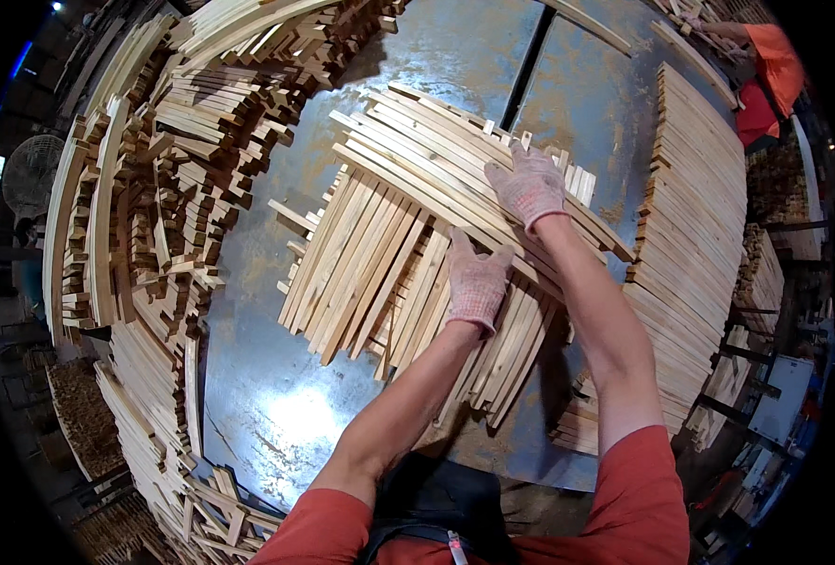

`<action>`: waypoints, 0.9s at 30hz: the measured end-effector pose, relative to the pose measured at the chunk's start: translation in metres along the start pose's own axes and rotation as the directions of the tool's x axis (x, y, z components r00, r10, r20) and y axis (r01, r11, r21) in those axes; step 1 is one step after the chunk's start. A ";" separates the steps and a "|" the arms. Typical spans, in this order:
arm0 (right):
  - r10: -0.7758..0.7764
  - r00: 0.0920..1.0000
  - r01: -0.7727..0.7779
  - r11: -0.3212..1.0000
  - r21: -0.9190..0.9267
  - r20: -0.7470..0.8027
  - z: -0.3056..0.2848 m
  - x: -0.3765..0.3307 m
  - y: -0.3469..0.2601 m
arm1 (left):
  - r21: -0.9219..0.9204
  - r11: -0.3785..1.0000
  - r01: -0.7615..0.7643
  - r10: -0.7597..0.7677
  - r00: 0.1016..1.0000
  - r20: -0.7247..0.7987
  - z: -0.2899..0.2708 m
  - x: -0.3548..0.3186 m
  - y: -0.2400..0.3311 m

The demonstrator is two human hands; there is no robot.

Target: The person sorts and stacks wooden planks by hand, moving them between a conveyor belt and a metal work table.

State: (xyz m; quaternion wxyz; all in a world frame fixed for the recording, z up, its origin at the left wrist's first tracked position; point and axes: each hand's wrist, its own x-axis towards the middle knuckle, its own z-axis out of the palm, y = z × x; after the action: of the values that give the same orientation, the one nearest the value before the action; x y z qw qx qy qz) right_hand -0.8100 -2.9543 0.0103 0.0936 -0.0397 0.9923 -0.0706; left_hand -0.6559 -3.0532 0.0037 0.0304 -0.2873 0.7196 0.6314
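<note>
Head view: the upper slats (408, 155) lie mid-frame, their long axis slanting from upper left to lower right, crossing the lower slats (342, 264) on the bench (248, 348). The left hand (479, 281) is nearer their lower edge and the right hand (532, 184) nearer their upper edge, so the layer runs between the 2. Thumbs stand apart from fingers; whether either hand grips wood, I cannot tell.
</note>
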 end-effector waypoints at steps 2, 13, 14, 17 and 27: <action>0.013 1.000 -0.014 0.998 0.064 0.027 -0.006 -0.005 -0.010 | -0.228 0.974 -0.003 0.004 1.000 0.002 0.007 -0.002 -0.014; -0.052 0.945 0.229 0.810 0.539 -0.323 -0.002 -0.225 0.087 | 0.718 0.675 -0.169 0.406 0.898 -0.170 -0.235 0.077 -0.053; -0.134 0.943 0.242 0.903 0.354 -0.304 0.027 -0.263 0.105 | 0.756 0.643 -0.124 0.314 0.943 -0.111 -0.250 0.091 -0.051; 0.400 0.903 -0.351 0.485 0.801 0.154 0.081 -0.322 0.095 | 0.722 0.691 0.041 -0.033 0.999 -0.026 -0.282 0.123 -0.077; 0.315 0.913 -0.407 0.674 0.617 0.259 0.120 -0.294 0.044 | 0.841 0.470 -0.268 0.307 0.943 0.129 -0.293 0.131 -0.123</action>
State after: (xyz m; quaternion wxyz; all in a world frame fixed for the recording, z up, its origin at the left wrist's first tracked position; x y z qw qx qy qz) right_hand -0.5024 -2.9001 -0.0594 0.1782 0.1884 0.8823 -0.3928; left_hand -0.6162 -3.3784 -0.1008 0.0458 -0.1233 0.9729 0.1902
